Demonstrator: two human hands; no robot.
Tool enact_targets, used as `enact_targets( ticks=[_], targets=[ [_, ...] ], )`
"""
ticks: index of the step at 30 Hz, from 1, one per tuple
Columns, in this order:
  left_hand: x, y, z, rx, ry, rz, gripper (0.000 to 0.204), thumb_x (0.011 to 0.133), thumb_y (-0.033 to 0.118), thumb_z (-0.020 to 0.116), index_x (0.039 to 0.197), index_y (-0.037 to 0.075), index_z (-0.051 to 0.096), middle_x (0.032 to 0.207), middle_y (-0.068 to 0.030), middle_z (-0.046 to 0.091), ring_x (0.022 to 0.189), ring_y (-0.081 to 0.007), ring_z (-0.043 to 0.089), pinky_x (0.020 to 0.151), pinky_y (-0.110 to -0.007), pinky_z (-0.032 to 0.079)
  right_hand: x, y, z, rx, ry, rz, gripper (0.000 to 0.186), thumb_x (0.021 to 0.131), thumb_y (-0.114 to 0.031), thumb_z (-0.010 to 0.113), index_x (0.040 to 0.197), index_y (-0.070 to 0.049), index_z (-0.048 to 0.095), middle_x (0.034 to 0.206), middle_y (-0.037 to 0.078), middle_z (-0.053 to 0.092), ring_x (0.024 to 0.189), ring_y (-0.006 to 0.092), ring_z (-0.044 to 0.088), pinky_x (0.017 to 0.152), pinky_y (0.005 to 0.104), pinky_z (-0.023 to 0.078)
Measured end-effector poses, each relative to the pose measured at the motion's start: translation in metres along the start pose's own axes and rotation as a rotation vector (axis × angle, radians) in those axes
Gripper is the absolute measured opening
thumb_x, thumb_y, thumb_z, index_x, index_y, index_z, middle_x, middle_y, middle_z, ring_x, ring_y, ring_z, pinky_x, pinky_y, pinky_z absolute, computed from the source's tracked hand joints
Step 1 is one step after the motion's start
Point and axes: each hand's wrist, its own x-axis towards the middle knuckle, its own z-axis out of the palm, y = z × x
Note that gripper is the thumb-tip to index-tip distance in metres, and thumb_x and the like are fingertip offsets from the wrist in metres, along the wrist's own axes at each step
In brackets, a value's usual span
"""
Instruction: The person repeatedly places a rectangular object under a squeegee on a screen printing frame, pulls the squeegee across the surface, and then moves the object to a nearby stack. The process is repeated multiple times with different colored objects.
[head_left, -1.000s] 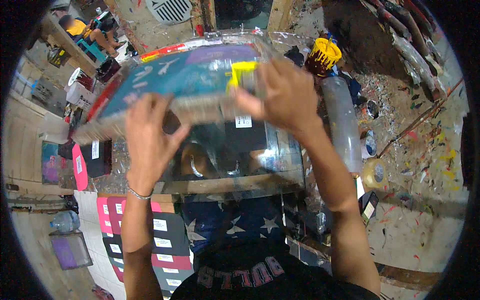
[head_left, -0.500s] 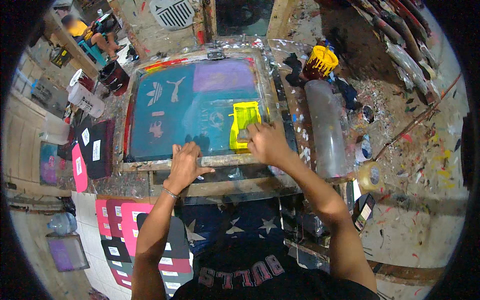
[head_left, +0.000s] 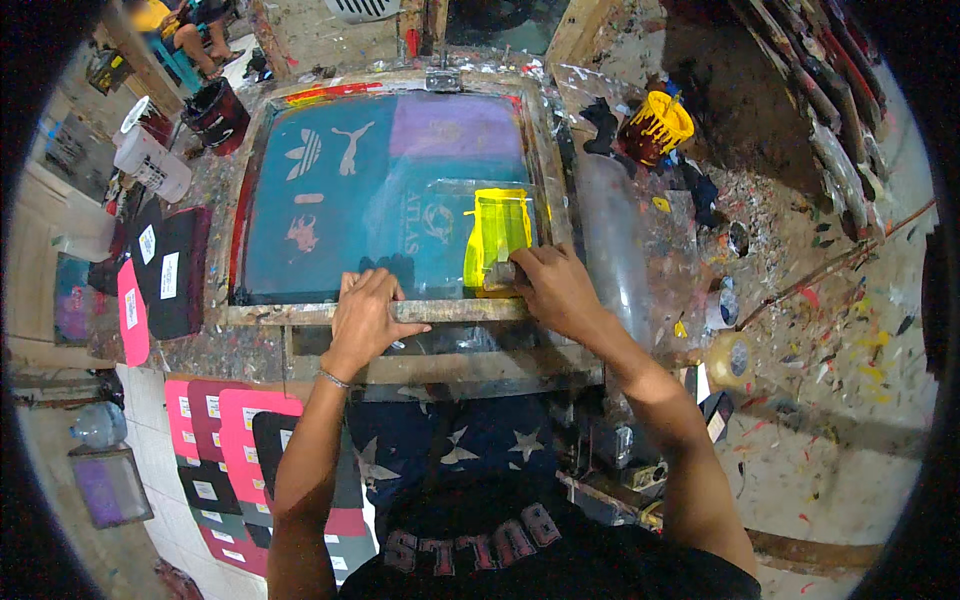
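Note:
A screen-printing frame point(head_left: 270, 314) lies on the worktable, its teal mesh point(head_left: 350, 220) marked with pale designs and a purple patch at the far right. My left hand point(head_left: 367, 312) grips the near rail, fingers bent over the top and thumb out along the front. Bright yellow ink point(head_left: 476, 250) covers a tall rectangle on the mesh's right side. At its near end my right hand point(head_left: 562, 285) holds a small squeegee point(head_left: 500, 277) against the mesh, partly hidden by my fingers. Beneath the frame, the surface is mostly hidden.
A yellow-dripped ink tub point(head_left: 660, 128) stands at the back right. Black and pink labelled pieces point(head_left: 180, 285) lie left of the frame. A dark bucket point(head_left: 216, 117) and a white container point(head_left: 153, 165) stand behind them. Tape point(head_left: 728, 360) lies at right. Another person point(head_left: 200, 38) sits far left.
My right hand has drawn the squeegee toward the near end of the yellow ink. My left hand stays on the near rail. The whole view has shifted slightly.

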Motion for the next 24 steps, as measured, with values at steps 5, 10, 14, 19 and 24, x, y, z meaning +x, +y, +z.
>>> enact_targets(
  ticks=[5,10,14,19,24],
  targets=[
    [0.004,0.004,-0.003,0.002,-0.014,-0.014,0.056,0.059,0.044,0.094,0.083,0.007,0.060,0.085,-0.0093,0.056,0.087,-0.0300,0.055,0.083,-0.041,0.039,0.039,0.040,0.029,-0.156,0.271,-0.131,0.030,0.083,-0.004,0.070,0.112,-0.003,0.064,0.099,0.016,0.069,0.099,0.0356,0.065,0.092,0.0471,0.047],
    [0.003,-0.001,0.000,-0.017,-0.007,-0.019,0.058,0.057,0.044,0.096,0.084,0.008,0.059,0.083,-0.0090,0.056,0.085,-0.0301,0.054,0.084,-0.041,0.040,0.099,0.056,-0.005,-0.004,0.080,0.020,0.021,0.087,-0.012,0.070,0.107,-0.003,0.067,0.093,0.019,0.072,0.091,0.0405,0.068,0.086,0.0509,0.051],
    [0.003,-0.001,-0.001,-0.017,-0.001,-0.012,0.059,0.056,0.044,0.096,0.084,0.008,0.058,0.081,-0.0088,0.056,0.083,-0.0305,0.053,0.083,-0.041,0.040,0.113,0.063,-0.016,0.025,0.077,0.039,0.020,0.094,-0.020,0.067,0.107,-0.005,0.069,0.090,0.022,0.072,0.085,0.0436,0.069,0.082,0.0552,0.053],
    [0.003,-0.001,0.002,-0.024,0.016,-0.003,0.059,0.057,0.044,0.096,0.084,0.008,0.058,0.082,-0.0086,0.056,0.082,-0.0306,0.053,0.084,-0.041,0.040,0.106,0.072,0.019,-0.082,0.284,-0.097,0.029,0.090,-0.022,0.071,0.114,-0.005,0.070,0.097,0.022,0.072,0.095,0.0446,0.069,0.083,0.0562,0.054],
    [0.003,-0.001,-0.001,-0.027,-0.005,-0.017,0.058,0.058,0.044,0.095,0.083,0.008,0.059,0.083,-0.0084,0.057,0.083,-0.0299,0.054,0.084,-0.040,0.040,0.105,0.063,-0.004,0.022,-0.017,0.054,0.029,0.090,-0.019,0.069,0.115,-0.005,0.070,0.100,0.023,0.072,0.096,0.0453,0.069,0.085,0.0565,0.054]
  ],
)
